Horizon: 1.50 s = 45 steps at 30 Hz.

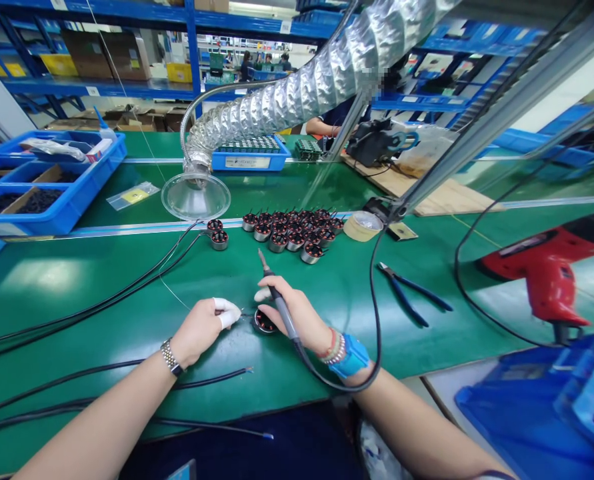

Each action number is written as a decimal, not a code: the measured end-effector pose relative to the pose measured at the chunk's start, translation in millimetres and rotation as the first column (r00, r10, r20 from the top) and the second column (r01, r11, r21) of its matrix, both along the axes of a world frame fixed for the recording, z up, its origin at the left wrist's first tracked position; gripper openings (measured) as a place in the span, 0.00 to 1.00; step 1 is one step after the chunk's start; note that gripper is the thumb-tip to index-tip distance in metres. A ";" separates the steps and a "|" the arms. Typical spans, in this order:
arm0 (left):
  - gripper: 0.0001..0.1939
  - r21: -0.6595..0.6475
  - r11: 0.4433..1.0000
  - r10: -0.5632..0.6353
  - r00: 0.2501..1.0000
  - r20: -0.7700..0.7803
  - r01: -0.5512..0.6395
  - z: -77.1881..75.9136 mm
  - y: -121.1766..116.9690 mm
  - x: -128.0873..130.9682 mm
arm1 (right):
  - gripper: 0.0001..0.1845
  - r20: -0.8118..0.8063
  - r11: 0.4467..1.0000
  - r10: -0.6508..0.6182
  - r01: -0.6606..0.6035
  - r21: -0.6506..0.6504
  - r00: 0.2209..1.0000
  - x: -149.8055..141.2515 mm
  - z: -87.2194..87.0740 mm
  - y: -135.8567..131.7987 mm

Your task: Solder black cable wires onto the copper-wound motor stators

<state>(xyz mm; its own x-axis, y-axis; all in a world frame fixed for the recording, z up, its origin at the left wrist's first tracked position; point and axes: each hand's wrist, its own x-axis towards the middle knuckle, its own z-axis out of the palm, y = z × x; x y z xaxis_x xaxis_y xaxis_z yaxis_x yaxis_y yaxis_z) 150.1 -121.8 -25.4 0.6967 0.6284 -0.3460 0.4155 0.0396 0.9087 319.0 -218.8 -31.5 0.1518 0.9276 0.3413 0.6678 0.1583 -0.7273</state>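
Left hand (200, 331) and right hand (291, 312) just apart above motor (265, 322), right hand gripping soldering iron (269, 272), left hand wearing white finger cots (227, 312), more motors (289, 230) toward bench (77, 287) center.

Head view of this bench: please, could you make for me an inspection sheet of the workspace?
Surface: green bench, with a metal strip across it.
Job's things: soldering iron; motor between the hands; rows of motors beyond.
Clutter: tape roll, blue pliers, red heat gun, blue crates.
Grippers: none; right hand holds the iron; left hand, with white finger cots, is beside the motor.
Cables: black wires lie across the bench; iron's cord curves past the right hand.
Surroundings: blue shelving, silver duct, a co-worker's arm.
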 end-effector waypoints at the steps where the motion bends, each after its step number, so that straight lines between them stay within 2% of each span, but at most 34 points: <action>1: 0.11 -0.001 1.000 0.000 1.000 0.000 0.000 0.2 -0.1 -0.1 | 0.18 -0.043 0.999 0.019 -0.020 -0.028 0.999 1.0 -1.9 2.5; 5: 0.12 -0.010 1.000 -0.010 1.000 -0.004 0.010 0.9 0.1 -0.4 | 0.18 -0.186 0.996 0.078 -0.086 -0.035 0.980 -3.5 -5.7 12.6; 9: 0.12 -0.028 1.000 -0.013 1.000 0.005 0.014 0.9 0.6 0.4 | 0.16 -0.211 0.988 0.154 -0.156 0.010 0.965 -8.2 -3.9 17.7; 17: 0.11 -0.028 0.999 -0.025 0.999 0.043 0.026 3.0 1.4 2.5 | 0.12 0.114 0.973 0.225 -0.228 0.020 0.968 -6.3 -0.2 19.1; 23: 0.15 -0.066 0.991 -0.113 0.990 0.085 0.119 4.5 2.5 0.7 | 0.13 0.126 0.957 0.283 -0.289 0.032 0.951 -10.6 5.5 21.3; 33: 0.15 -0.007 0.996 -0.083 0.993 0.085 0.084 6.2 2.1 0.2 | 0.14 0.042 0.972 0.229 -0.227 -0.053 0.972 -6.1 5.8 20.4; 45: 0.14 -0.066 0.992 -0.103 0.994 0.036 0.105 6.2 4.0 -2.2 | 0.17 0.000 0.975 0.216 -0.216 -0.059 0.976 -4.6 5.6 20.6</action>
<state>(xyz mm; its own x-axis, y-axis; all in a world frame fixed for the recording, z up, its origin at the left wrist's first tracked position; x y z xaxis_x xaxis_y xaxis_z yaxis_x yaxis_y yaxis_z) 147.9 -117.7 -19.2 0.7687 0.5275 -0.3618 0.3914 0.0595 0.9183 314.4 -198.2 -25.9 -0.0561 0.9565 0.2864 0.6269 0.2569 -0.7355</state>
